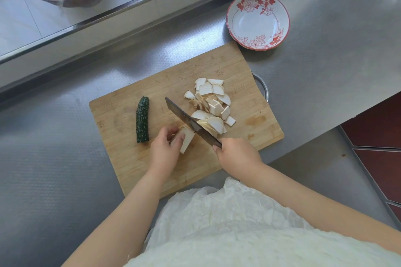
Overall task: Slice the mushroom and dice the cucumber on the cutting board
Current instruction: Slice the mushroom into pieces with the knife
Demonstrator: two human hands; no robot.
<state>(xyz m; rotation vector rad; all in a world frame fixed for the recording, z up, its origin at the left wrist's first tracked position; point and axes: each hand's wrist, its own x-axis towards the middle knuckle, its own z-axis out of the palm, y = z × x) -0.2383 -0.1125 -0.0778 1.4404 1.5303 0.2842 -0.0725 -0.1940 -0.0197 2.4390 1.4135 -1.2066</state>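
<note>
Near the cutting board's front edge, the left grip pinched the soft, brittle mushroom by its uncut end; the right grip clasped the knife; the firm cucumber lay uncut

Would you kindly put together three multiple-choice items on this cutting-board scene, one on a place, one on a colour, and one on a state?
1. Where does the cucumber lie on the cutting board?
A. Left of the knife
B. Among the slices
C. In the bowl

2. What colour is the pattern on the bowl?
A. Blue
B. Red
C. Green

3. What state is the cucumber in?
A. Diced
B. Halved lengthwise
C. Uncut

Answers:
1. A: it lies apart, left of the knife, while the mushroom slices pile up on the right.
2. B: red flowers ring the white bowl.
3. C: it is one whole dark green piece; the left hand holds the mushroom, and the right hand grips the knife.
</note>
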